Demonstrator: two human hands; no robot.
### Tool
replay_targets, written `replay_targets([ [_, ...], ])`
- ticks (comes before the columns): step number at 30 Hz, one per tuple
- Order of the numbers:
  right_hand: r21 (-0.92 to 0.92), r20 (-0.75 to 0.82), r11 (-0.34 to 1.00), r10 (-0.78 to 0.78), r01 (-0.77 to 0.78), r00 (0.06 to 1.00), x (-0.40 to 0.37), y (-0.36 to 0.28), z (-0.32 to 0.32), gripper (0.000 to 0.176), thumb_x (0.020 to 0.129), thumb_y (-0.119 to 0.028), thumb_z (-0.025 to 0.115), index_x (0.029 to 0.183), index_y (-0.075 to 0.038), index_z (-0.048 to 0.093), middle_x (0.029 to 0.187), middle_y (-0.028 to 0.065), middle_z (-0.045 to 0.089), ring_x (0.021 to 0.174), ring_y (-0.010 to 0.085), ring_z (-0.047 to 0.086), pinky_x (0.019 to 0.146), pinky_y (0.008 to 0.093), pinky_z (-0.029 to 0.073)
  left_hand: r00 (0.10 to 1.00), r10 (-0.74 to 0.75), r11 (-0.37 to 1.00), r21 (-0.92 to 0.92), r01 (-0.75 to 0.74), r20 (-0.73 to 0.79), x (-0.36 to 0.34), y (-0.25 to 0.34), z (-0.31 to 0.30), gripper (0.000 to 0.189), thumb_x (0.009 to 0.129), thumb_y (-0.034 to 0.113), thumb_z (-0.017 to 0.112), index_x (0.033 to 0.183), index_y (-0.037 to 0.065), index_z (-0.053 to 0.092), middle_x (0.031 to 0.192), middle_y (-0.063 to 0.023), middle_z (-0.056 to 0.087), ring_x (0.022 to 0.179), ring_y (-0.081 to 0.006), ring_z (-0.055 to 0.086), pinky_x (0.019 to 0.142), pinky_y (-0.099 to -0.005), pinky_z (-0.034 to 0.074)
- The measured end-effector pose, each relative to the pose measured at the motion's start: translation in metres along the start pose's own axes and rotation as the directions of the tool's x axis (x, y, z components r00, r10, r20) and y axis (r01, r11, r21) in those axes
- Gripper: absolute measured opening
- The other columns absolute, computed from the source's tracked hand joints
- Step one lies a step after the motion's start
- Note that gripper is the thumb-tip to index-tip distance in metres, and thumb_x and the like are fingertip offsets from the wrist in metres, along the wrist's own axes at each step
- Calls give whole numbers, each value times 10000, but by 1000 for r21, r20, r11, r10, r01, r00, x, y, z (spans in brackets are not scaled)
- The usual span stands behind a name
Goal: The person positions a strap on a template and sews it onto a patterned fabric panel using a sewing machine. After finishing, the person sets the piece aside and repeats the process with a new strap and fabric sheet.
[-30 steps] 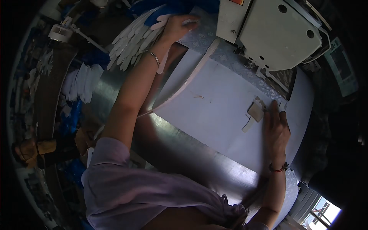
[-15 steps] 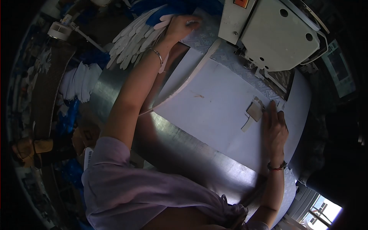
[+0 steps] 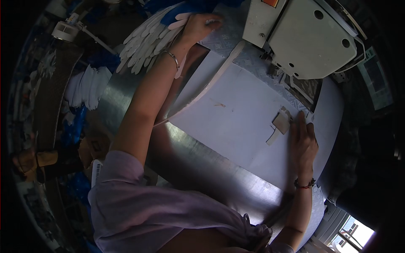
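Observation:
My left hand [image 3: 198, 28] is at the far side of the work surface, beside a fanned pile of long, pale, round-ended pieces [image 3: 145, 44]. Its fingers are curled with thumb and forefinger close together; whatever they may hold is too small to make out. Palm down, my right hand [image 3: 304, 145] rests on the white sheet [image 3: 249, 101] with its fingers stretched forward, near the sewing machine's [image 3: 299, 40] needle area. Just left of those fingers lie a beige square scrap [image 3: 281, 122] and a short pale strip [image 3: 272, 137]. A long cream strip [image 3: 206, 87] curves across the sheet.
The machine head overhangs the far right of the surface. A shiny metal sheet [image 3: 219, 164] forms the near edge. At left are a stack of white pieces [image 3: 86, 88], blue plastic [image 3: 74, 128] and a small lamp-like fixture on an arm [image 3: 65, 32].
The camera view has shifted slightly, so the machine sits a little further right. Both hands keep nearly the same place and pose; the scraps and strip lie as before.

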State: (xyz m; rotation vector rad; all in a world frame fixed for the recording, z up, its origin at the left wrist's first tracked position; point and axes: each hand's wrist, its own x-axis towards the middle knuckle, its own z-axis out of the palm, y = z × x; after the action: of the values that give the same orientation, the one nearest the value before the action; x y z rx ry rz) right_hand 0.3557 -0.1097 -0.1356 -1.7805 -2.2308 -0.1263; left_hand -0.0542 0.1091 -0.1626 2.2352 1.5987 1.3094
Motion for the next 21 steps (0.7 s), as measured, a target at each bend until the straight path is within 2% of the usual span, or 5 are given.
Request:
replay_targets([
  [8,-30,-35,1000,0,-2,999,-1,0,1,407,920,-248,632,1294,-94,589,933,133,633,769,313,690,636,409,571,995,8,999,44,-12,95,6,7,-11,258,852,151,715,1106,108,723,1056,-113,727,990,-266,692,889,-311,518],
  [11,-11,-41,1000,-13,12,999,-3,-1,1,404,921,-248,631,1289,-88,587,930,139,629,757,319,688,637,412,572,949,14,942,315,-119,316,7,28,-40,415,836,145,706,1246,138,638,1114,-164,688,1010,-319,672,892,-377,527],
  [13,-16,-67,1000,-26,25,997,-4,0,3,409,921,-245,632,1295,-86,582,932,139,626,770,319,686,643,410,571,849,-159,780,592,-205,503,-7,68,-75,631,814,114,735,1400,155,504,1445,-151,474,1293,-331,492,1053,-383,435],
  [17,-1,-97,999,-35,35,995,-5,6,6,403,931,-251,622,1294,-80,581,948,139,625,787,311,684,655,405,573,630,101,853,259,-453,770,-90,142,-141,753,777,65,752,1450,189,438,1526,-100,360,1387,-297,378,1112,-428,371],
  [21,129,-136,971,-182,199,974,-3,-16,-9,396,913,-195,624,1294,-100,577,946,110,601,732,285,660,649,387,574,526,311,785,98,-611,792,-151,158,-143,606,781,88,726,1351,187,545,1467,-52,443,1374,-242,399,1114,-435,362],
])
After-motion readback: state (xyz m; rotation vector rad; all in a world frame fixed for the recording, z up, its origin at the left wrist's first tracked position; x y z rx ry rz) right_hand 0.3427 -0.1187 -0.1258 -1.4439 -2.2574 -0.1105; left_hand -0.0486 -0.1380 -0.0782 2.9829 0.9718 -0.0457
